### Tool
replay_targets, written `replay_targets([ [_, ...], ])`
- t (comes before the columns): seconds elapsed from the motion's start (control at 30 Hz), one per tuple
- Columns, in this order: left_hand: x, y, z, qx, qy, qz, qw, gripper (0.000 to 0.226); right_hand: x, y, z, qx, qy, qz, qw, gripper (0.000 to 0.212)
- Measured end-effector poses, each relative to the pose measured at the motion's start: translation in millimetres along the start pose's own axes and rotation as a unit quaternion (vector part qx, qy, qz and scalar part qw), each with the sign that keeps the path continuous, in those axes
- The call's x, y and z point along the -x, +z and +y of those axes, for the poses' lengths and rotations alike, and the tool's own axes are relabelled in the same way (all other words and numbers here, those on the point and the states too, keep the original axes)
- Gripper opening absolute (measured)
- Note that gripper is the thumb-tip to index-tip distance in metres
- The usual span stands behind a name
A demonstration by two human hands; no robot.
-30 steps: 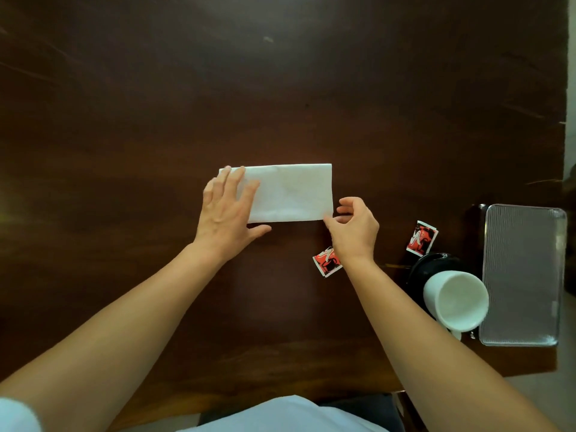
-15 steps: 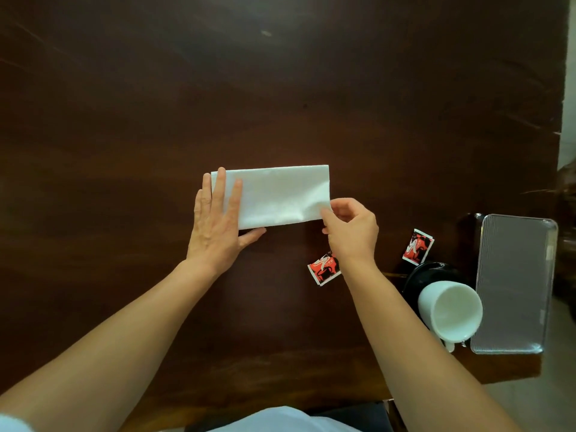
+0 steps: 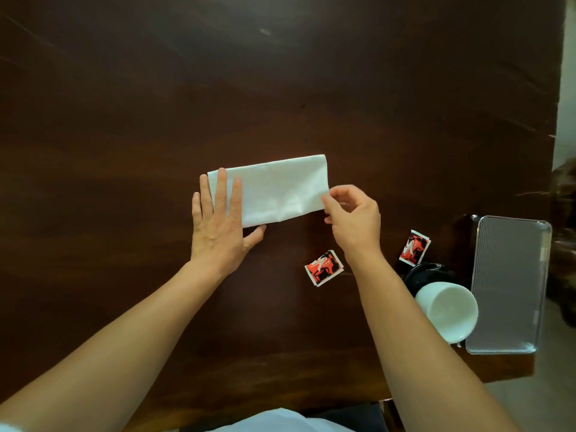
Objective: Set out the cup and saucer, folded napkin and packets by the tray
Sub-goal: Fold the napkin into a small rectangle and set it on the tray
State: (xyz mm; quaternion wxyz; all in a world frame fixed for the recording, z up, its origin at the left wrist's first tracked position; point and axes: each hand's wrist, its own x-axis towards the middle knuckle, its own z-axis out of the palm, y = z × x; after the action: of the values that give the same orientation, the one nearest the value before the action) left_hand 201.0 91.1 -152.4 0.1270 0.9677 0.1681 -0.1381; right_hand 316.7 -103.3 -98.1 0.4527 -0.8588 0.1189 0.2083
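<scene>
The left hand (image 3: 218, 226) is lying flat, its straight fingers pressing on the left end of the folded white napkin (image 3: 277, 190). The napkin is stretching between the 2 hands on the dark wooden desk (image 3: 124, 120). The right hand (image 3: 353, 221) is pinching the right near corner of the napkin between the thumb and the curled fingers. 1 red packet (image 3: 324, 268) is lying just to the left of the right wrist, and a 2nd red packet (image 3: 414, 247) is lying to the right of this wrist. Further right of the right hand, and nearer to the person, the white cup (image 3: 447, 310) is sitting on the black saucer (image 3: 427, 272), just beside the metal tray (image 3: 511, 285).
</scene>
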Motion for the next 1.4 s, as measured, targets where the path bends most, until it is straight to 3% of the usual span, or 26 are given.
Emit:
replay_targets([
  [0.2,3.1,2.7,-3.4,0.015,0.000,-0.004,1.000,0.088,-9.4,5.7,4.3,0.028,0.056,-0.006,0.998,0.006],
  [0.43,2.0,-1.5,-1.1,0.025,-0.003,-0.018,1.000,0.083,-9.1,7.1,8.8,0.090,0.049,0.042,0.994,0.004],
  [0.67,1.3,-3.1,-1.8,0.017,-0.005,-0.030,0.999,0.085,-14.9,4.5,-2.1,-0.013,-0.034,-0.011,0.999,0.012],
  [0.9,1.5,-8.0,2.9,0.052,-0.010,-0.028,0.998,0.083,-24.6,6.4,11.2,0.124,-0.040,-0.020,0.991,0.011],
  [1.0,1.6,-19.3,2.7,0.047,-0.024,0.028,0.998,0.079,-26.5,8.4,13.3,0.155,-0.067,-0.017,0.986,0.011],
  [1.17,2.5,-30.4,-7.1,0.041,0.027,0.168,0.985,0.033,-30.7,4.7,13.8,0.143,-0.062,-0.047,0.987,0.007],
  [1.4,-8.5,-41.3,2.5,0.112,0.026,0.213,0.970,0.028,-29.8,0.9,16.3,0.155,-0.081,-0.055,0.983,0.003],
])
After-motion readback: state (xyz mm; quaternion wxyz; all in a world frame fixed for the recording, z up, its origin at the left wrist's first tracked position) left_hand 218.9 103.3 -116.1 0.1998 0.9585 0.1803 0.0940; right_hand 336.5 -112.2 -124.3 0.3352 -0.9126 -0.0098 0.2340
